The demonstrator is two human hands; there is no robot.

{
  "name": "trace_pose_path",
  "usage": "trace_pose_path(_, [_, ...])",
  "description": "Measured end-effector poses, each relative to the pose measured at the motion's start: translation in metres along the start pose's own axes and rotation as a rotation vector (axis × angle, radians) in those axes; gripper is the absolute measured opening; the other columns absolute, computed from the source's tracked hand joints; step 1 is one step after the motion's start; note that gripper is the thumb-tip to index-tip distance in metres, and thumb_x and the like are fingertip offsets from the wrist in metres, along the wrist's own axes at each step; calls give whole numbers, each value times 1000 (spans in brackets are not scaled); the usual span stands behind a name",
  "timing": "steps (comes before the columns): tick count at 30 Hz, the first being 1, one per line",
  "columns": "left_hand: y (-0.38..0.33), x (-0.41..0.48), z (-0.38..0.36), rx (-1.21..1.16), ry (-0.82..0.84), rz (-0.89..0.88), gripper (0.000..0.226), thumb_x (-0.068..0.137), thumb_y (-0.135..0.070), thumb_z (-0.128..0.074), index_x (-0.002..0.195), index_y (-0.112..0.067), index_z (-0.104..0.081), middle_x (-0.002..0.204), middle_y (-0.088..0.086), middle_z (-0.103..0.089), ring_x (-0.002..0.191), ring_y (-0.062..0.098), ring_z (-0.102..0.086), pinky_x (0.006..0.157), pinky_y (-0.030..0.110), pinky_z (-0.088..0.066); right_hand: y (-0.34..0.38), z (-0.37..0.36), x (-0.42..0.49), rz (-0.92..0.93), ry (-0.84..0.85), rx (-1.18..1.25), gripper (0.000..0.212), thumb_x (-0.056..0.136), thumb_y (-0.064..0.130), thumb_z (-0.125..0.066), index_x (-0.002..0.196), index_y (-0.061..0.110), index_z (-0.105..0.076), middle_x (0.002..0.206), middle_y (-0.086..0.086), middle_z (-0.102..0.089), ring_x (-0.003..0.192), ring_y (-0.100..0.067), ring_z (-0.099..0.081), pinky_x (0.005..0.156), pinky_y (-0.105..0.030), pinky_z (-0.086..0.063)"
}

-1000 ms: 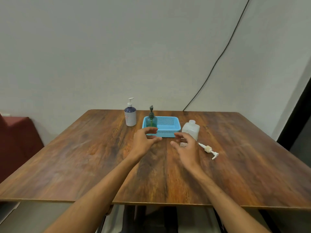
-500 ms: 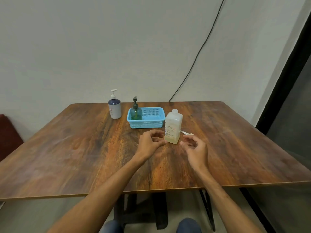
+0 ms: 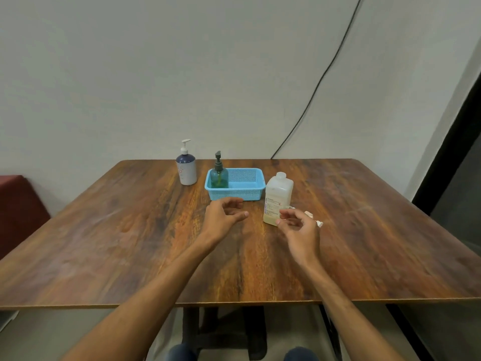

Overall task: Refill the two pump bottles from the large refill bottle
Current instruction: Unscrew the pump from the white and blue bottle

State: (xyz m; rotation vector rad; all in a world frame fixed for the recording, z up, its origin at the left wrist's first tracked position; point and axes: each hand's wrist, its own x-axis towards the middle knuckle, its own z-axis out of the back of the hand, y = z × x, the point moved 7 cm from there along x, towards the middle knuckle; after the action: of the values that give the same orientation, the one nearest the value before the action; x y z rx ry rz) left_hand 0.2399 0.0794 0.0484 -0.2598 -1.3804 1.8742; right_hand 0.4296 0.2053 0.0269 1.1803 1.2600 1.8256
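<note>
Head view: left hand (image 3: pixel 224 217) and right hand (image 3: pixel 299 230) hover empty, fingers loosely curled, the right just beside the refill bottle (image 3: pixel 277 198) standing mid-table. Farther back, the white pump bottle (image 3: pixel 186 170) and the green pump bottle (image 3: pixel 219 176) in the blue basket (image 3: pixel 256 191) have their pumps on. Refilling looks unstarted.

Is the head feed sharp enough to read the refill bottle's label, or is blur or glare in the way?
Head view: the light is soft and even, with no glare on the refill bottle. Its label print is too small and soft to read. The right hand and the loose pump head behind it look slightly smeared. The table edges bow from the wide-angle lens.
</note>
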Motion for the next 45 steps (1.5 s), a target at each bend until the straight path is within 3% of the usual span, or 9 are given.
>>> trace_pose_path(4, [13,18,38,8,-63,20,40,81,-16,-82,119,-14,-69,107,-4,-71,90,5,-70,79,18,-58,5,-33,1,-14,83,23,23,86,12,-78,107,21,-73,103,10,-71,94,-9,-66,81,-26,-55])
trace_pose_path(11, [46,70,110,22,-221,70,41,81,-15,-81,119,-11,-67,106,3,-71,95,13,-69,85,28,-59,17,-100,16,23,195,22,25,83,7,-80,104,19,-74,95,9,-73,86,-1,-65,75,-14,-53])
trace_pose_path(19, [102,157,157,121,-358,145,51,82,-15,-81,128,-9,-61,122,9,-66,103,20,-64,86,28,-56,19,-172,50,67,300,-4,26,85,14,-80,109,21,-72,100,12,-72,90,1,-66,80,-18,-56])
trace_pose_path(25, [129,212,159,182,-353,174,77,76,-19,-86,142,-9,-48,141,11,-55,126,26,-54,104,43,-50,21,-212,78,102,330,-30,25,86,17,-79,109,26,-73,103,17,-70,94,3,-65,80,-22,-58])
trace_pose_path(28, [139,235,155,207,-345,188,91,74,-26,-88,149,-12,-39,149,10,-48,133,28,-49,108,42,-46,19,-225,86,117,358,-29,25,87,18,-78,109,28,-73,105,18,-69,96,1,-65,82,-20,-57])
trace_pose_path(32, [151,255,147,175,-304,199,96,71,-30,-89,150,-13,-36,146,8,-50,130,27,-51,103,38,-46,14,-234,94,120,389,-33,26,87,18,-78,111,27,-73,106,20,-67,100,4,-63,86,-18,-55])
trace_pose_path(36, [157,262,138,148,-263,161,81,72,-27,-88,140,-15,-46,135,3,-56,115,21,-54,96,32,-48,11,-239,101,122,378,-30,27,86,16,-79,108,31,-71,104,18,-69,98,0,-65,84,-24,-58])
trace_pose_path(40, [149,252,140,139,-325,139,70,72,-21,-89,132,-13,-55,128,6,-62,108,21,-58,85,27,-48,16,-239,103,125,365,-28,30,86,16,-79,105,36,-68,103,17,-69,96,-2,-66,82,-27,-60])
trace_pose_path(45, [132,206,147,179,-338,83,75,62,-30,-94,128,-19,-59,122,0,-65,104,17,-61,85,27,-53,36,-224,97,155,353,-11,30,86,15,-78,106,33,-67,104,15,-70,95,-3,-66,80,-23,-60])
